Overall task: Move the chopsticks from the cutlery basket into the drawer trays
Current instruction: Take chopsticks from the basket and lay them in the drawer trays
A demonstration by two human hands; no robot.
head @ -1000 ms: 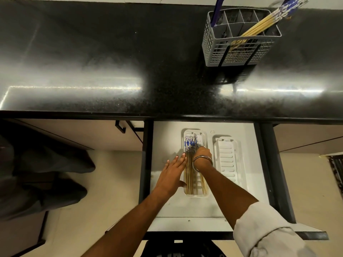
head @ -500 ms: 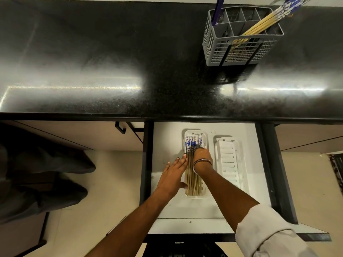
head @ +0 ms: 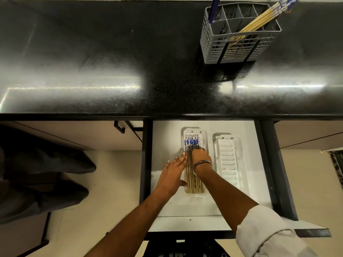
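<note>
Several wooden chopsticks with blue-patterned ends [head: 191, 143] lie side by side in the left white tray [head: 193, 131] inside the open drawer [head: 185, 206]. My right hand [head: 199, 158], a metal bangle on its wrist, rests fingers-down on the chopsticks in the middle of that tray. Flat and open, my left hand [head: 173, 172] lies against the tray's left edge. A second white slotted tray [head: 229, 160] sits to the right with nothing in it. More chopsticks [head: 259, 21] stand slanted in the grey cutlery basket [head: 237, 51] on the counter at the top right.
The black polished countertop [head: 111, 62] spans the upper view above the drawer. A blue handle [head: 214, 8] stands in the basket's left compartments. A dark cabinet handle [head: 120, 127] sticks out left of the drawer. Dark trouser legs [head: 37, 179] fill the floor at left.
The view has shifted slightly and both hands stay at the left tray. My right hand's fingers have slid a little on the chopsticks, which now lie more evenly aligned.
</note>
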